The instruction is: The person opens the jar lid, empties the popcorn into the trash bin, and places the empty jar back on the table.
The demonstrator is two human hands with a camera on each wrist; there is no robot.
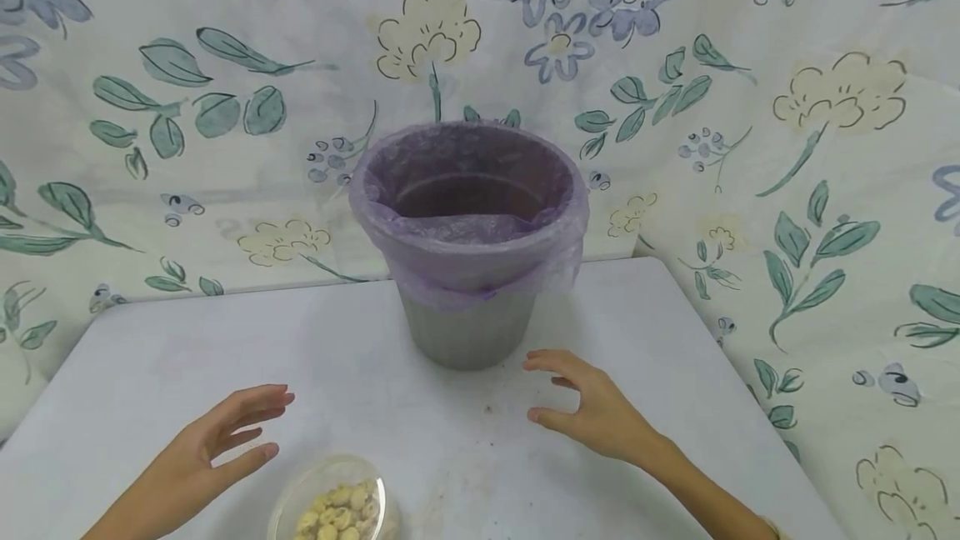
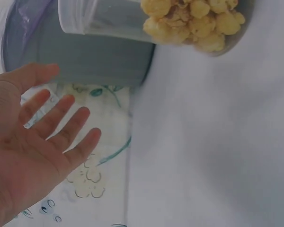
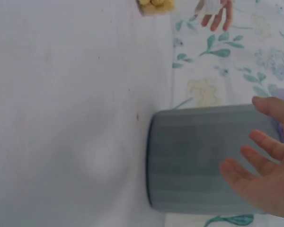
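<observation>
A clear plastic tub (image 1: 283, 515) partly filled with popcorn (image 1: 348, 510) stands near the front of the table, cut off by the lower edge of the head view. My left hand (image 1: 197, 450) is just left of it, fingers spread and loosely bent, holding nothing. In the left wrist view the popcorn (image 2: 196, 21) shows through the tub's wall, apart from the fingers. Across the table my right hand (image 1: 600, 411) hovers in front and to the right of a grey bin (image 1: 472, 332), its fingers relaxed and nothing between them. A purple bag (image 1: 480, 273) lines the bin and folds over its rim.
The white table (image 1: 225, 340) carries a few small crumbs (image 1: 489, 409) in front of the bin. Floral cloth (image 1: 300, 107) hangs close behind the table and along its right side.
</observation>
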